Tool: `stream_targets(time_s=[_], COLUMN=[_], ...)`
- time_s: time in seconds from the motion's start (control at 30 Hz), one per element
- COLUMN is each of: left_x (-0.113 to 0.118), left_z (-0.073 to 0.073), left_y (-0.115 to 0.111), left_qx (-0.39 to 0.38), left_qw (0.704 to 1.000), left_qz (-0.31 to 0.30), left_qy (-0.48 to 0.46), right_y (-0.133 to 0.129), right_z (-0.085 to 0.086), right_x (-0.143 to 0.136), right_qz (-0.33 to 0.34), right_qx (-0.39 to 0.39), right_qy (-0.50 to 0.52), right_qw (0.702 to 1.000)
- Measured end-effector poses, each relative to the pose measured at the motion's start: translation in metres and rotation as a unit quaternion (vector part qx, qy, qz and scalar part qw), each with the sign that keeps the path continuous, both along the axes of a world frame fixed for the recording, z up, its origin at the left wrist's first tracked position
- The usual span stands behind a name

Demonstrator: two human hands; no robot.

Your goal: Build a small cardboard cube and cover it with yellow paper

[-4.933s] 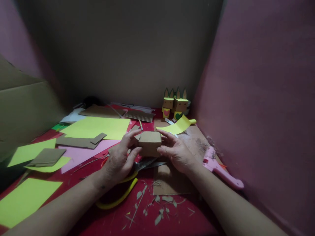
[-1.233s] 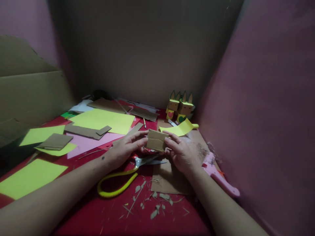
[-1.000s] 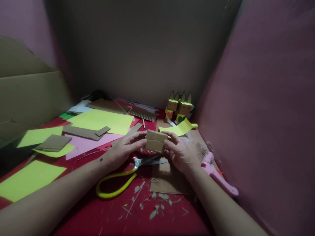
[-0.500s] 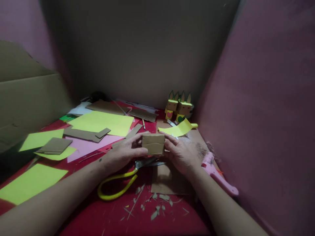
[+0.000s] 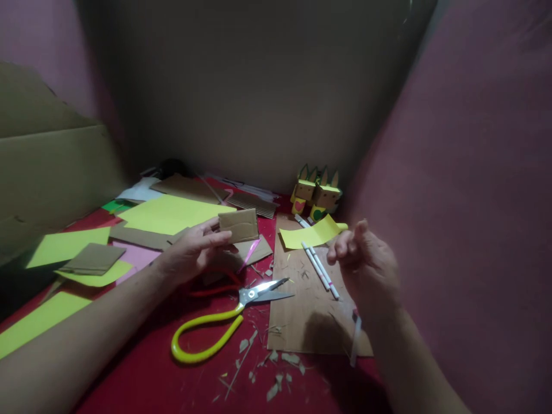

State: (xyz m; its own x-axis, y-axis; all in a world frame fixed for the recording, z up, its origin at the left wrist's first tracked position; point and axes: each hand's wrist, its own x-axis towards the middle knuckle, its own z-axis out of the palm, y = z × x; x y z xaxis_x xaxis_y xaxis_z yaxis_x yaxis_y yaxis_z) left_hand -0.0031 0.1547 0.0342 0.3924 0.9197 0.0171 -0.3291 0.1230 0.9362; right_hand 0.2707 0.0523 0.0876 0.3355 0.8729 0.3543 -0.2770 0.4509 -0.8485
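Observation:
My left hand (image 5: 194, 247) holds a small brown cardboard piece (image 5: 239, 224) between thumb and fingers, raised over the left middle of the table. On the right, my right hand (image 5: 366, 259) is lifted above a brown board (image 5: 297, 316), its fingers loosely curled and apart, holding nothing visible. White markers (image 5: 319, 267) lie on the board just left of that hand. Below the cardboard piece, scissors (image 5: 207, 328) with a yellow and a red handle rest on the red table, blades parted and tips over the board. A curved yellow strip (image 5: 313, 233) sits behind the markers.
Two cardboard figures (image 5: 317, 195) with pointed tops stand at the back. Yellow sheets (image 5: 172, 213), pink paper and cardboard pieces (image 5: 92, 259) cover the left side. Scraps (image 5: 276, 374) litter the front. A large cardboard box (image 5: 56, 172) stands far left; a pink wall rises at right.
My right hand has let go of the cardboard piece and moved right, now hiding the pink glue gun's place. My left hand has carried the piece left and slightly up, uncovering scissors and markers.

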Motion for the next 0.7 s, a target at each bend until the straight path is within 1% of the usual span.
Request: stream_targets(time_s=[0.1,0.17,0.2,0.23,0.3,0.33,0.4,0.47,0.57,0.7], left_x=[-0.003,-0.004,-0.005,-0.005,-0.006,-0.006,-0.006,-0.006,-0.006,-0.007], left_z=[0.005,0.009,0.01,0.01,0.011,0.01,0.011,0.012,0.015,0.016], left_y=[-0.003,-0.006,-0.007,-0.007,-0.007,-0.007,-0.005,-0.004,-0.003,-0.005], left_qx=[-0.003,-0.01,-0.013,-0.016,-0.02,-0.022,-0.027,-0.028,-0.027,-0.032], left_qw=[1.0,0.999,0.998,0.997,0.997,0.996,0.995,0.994,0.994,0.994], left_qz=[0.022,0.038,0.045,0.049,0.055,0.061,0.07,0.072,0.072,0.072], left_qy=[-0.013,-0.033,-0.042,-0.05,-0.058,-0.063,-0.071,-0.076,-0.081,-0.081], right_y=[0.009,0.021,0.028,0.035,0.051,0.058,0.073,0.087,0.105,0.125], right_z=[0.001,-0.001,-0.003,-0.005,-0.008,-0.009,-0.008,-0.006,-0.005,-0.007], right_x=[-0.003,-0.01,-0.015,-0.02,-0.028,-0.03,-0.027,-0.017,0.001,0.014], right_qz=[-0.018,-0.005,0.007,0.018,-0.008,-0.018,-0.042,-0.083,-0.14,-0.164], right_qx=[-0.012,-0.039,-0.054,-0.06,-0.053,-0.055,-0.066,-0.084,-0.114,-0.131], right_qy=[-0.046,-0.132,-0.201,-0.284,-0.473,-0.505,-0.529,-0.533,-0.523,-0.506], right_qw=[0.999,0.99,0.978,0.957,0.879,0.861,0.845,0.838,0.833,0.837])
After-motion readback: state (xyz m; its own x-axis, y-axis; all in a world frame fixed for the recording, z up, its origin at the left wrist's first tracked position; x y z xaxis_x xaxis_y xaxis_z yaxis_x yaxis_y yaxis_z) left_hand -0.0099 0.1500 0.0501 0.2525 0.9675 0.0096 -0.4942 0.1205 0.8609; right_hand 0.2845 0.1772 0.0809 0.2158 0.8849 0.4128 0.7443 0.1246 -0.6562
